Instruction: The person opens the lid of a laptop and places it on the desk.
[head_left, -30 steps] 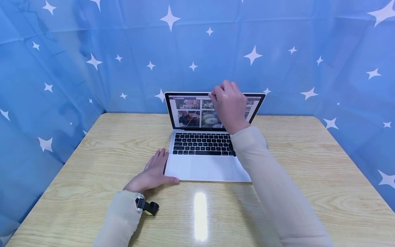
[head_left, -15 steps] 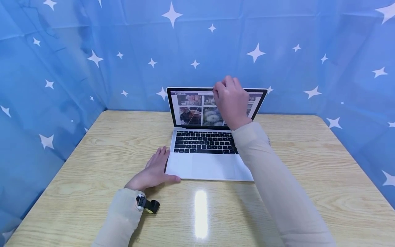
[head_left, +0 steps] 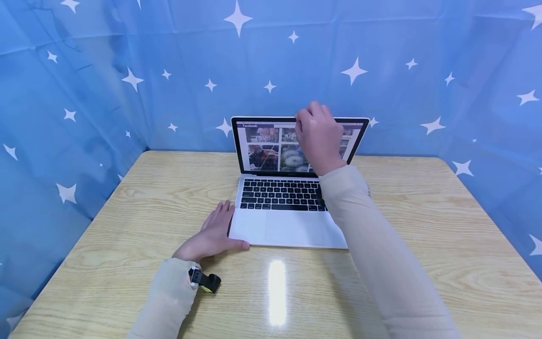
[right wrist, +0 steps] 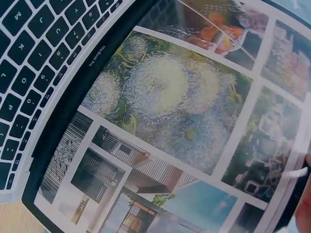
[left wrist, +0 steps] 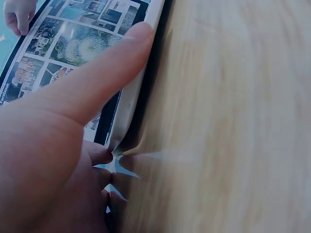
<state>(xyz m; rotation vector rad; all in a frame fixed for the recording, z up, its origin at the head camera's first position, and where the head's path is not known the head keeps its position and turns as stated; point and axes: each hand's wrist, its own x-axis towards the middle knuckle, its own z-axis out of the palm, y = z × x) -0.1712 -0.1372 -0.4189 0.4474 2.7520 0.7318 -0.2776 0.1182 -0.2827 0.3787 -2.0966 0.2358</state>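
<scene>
A silver laptop sits on the wooden table with its screen raised and lit, showing a page of pictures. My left hand lies at the base's front left corner, thumb stretched along the front edge and the other fingers along the left side. In the left wrist view, the thumb is straight against that edge. Up at the screen's top edge, right of its middle, my right hand pinches the rim with bent fingers. The hand and sleeve cover part of the screen and keyboard.
The wooden table extends on both sides of the laptop. Behind it hangs a blue curtain with white stars. A black strap mount sticks out from the left wrist. A bright light reflection lies on the table in front.
The screen has tilted farther back, its top edge standing higher in the head view, and my right hand has moved with it. The left hand keeps its place at the corner.
</scene>
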